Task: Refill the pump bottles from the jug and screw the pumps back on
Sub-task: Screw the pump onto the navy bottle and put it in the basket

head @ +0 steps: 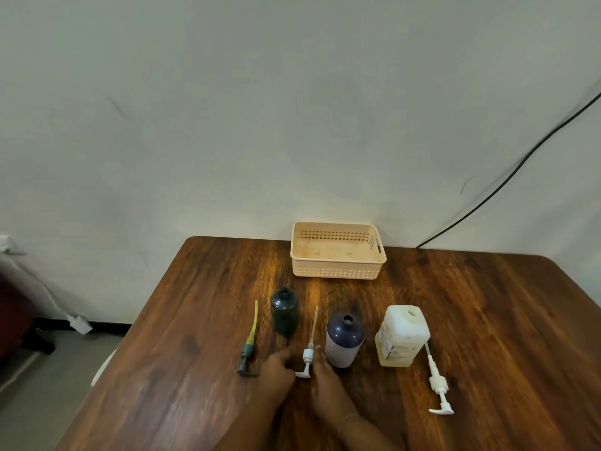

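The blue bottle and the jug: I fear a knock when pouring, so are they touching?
Apart. The head view shows a strip of bare table between the blue bottle and the jug, both upright.

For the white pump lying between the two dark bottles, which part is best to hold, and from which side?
Grip the white pump at its threaded collar, the thickest part, from above. It lies flat on the table, spout toward the person, thin tube pointing away. The left hand and right hand flank it already.
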{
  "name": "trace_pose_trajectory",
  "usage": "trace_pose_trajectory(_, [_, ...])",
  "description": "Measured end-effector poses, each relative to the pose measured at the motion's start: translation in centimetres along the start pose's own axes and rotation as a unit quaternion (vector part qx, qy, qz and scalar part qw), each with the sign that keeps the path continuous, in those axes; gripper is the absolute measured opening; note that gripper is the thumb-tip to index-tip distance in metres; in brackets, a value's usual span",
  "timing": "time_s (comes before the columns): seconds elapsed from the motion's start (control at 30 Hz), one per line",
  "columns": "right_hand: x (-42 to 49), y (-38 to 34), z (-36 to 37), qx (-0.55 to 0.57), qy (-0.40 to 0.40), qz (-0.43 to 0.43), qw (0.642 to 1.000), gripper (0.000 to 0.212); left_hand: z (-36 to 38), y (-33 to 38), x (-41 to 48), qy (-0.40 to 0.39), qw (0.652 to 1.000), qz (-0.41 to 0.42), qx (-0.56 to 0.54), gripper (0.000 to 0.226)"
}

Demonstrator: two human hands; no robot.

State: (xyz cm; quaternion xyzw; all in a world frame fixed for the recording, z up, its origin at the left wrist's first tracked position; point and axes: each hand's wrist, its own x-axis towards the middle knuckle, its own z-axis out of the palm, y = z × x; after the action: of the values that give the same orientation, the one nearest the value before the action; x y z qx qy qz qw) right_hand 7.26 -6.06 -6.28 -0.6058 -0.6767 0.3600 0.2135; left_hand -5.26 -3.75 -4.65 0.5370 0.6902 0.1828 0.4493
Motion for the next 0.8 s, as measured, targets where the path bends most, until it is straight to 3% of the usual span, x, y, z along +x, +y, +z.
trace_pose_trajectory(0.1, [0.8, -0.3, -0.3, -0.015, -0.01, 0.018, 1.0, 0.06, 0.3, 0.3, 0.4, -0.027, 0.999, 0.015, 0.017, 0.058])
trace_pose_trajectory(0.23, [1.5, -0.8, -0.9, -0.022, -0.024, 0.041, 0.999, 0.059, 0.9, 0.6, 0.6, -0.058, 0.997, 0.021, 0.048, 0.051])
trace_pose_trajectory(0.43, [1.3, -1.7, -0.9, 0.017, -0.026, 0.046, 0.998, 0.056, 1.8, 0.8, 0.6, -0.027, 0.999, 0.026, 0.025, 0.031])
trace_pose_trajectory(0.67, [0.1, -4.2, -2.7, 0.052, -0.016, 0.064, 0.996, 0.035, -1.0, 2.1, -0.7, -0.009, 0.999, 0.03, 0.039, 0.027])
trace_pose_trajectory(0.8, [-0.5, -5.7, -5.3, 0.042, 0.055, 0.021, 0.997, 0.031, -3.9, 4.4, -2.1, -0.026, 0.995, 0.101, 0.01, 0.025])
